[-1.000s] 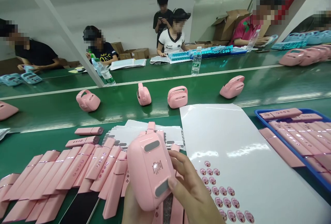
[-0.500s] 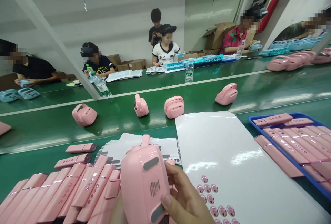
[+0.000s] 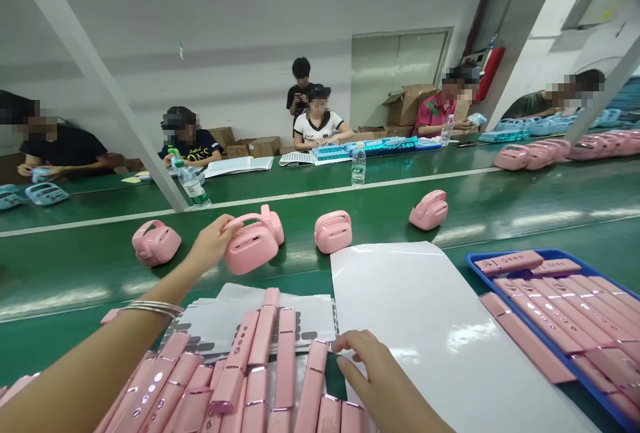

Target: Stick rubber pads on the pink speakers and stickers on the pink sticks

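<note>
My left hand (image 3: 214, 244) reaches out over the green belt, closed round the handle of a pink portable speaker (image 3: 251, 250). Right behind it stands another pink speaker (image 3: 275, 225), partly hidden. My right hand (image 3: 371, 366) is low in the middle, fingers curved and apart, holding nothing. Its fingertips are close to the end of a pink stick-shaped device (image 3: 313, 380); whether they touch is hard to tell. Several more pink sticks (image 3: 240, 353) with buttons and shiny bands lie in a heap to the left of that hand.
Pink speakers (image 3: 333, 232) stand along the belt (image 3: 380, 220). A glossy white sheet (image 3: 400, 306) lies right of centre, beside printed sticker sheets (image 3: 315, 316). A blue tray (image 3: 470, 266) of pink sticks is on the right. Water bottles (image 3: 359, 165) and co-workers (image 3: 320, 128) are across the belt.
The speaker held close to me, its underside showing, has moved away to the belt in my left hand. My right hand has let go of it. The view has tilted up.
</note>
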`<state>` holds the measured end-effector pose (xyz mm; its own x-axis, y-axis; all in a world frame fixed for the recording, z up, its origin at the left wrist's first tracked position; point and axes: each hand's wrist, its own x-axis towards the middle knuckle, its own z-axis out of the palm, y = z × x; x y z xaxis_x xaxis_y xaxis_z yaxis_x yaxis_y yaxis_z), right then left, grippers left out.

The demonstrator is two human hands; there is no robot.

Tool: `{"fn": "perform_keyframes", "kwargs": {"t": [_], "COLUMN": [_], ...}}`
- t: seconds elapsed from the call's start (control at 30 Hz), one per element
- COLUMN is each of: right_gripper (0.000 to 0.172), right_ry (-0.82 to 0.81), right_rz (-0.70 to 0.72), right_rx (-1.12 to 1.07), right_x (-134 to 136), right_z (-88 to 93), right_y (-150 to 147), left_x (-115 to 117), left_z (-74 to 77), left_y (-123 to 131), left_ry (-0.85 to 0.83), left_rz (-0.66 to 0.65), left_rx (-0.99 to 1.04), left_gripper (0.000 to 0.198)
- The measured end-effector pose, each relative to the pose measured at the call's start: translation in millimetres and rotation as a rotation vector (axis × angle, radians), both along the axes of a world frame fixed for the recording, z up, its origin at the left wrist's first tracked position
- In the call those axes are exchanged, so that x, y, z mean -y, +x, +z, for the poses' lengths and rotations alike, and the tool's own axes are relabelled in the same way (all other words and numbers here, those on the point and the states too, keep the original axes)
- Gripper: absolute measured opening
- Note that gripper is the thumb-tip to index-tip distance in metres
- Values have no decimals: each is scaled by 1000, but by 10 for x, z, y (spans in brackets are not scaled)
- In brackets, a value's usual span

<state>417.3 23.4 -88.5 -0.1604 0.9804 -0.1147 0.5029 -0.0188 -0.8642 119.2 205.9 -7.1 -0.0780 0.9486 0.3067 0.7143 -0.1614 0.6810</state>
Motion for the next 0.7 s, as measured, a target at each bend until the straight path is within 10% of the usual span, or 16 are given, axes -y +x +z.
{"fn": "perform_keyframes", "kwargs": {"t": [0.43, 0.7], "right_gripper": [29, 23], "right_ry": [218, 258], "right_rz": [304, 432], "right_rx": [268, 287], "right_x": [-769, -778], "right_z": [-270, -232], "right_y": [-305, -220], "left_x": [-557, -628], "left_z": [-357, -212], "left_y": [-855, 80], "left_ry": [-93, 6], "left_rz": [107, 71], "left_rx": [-197, -311], "left_gripper": [28, 50]}}
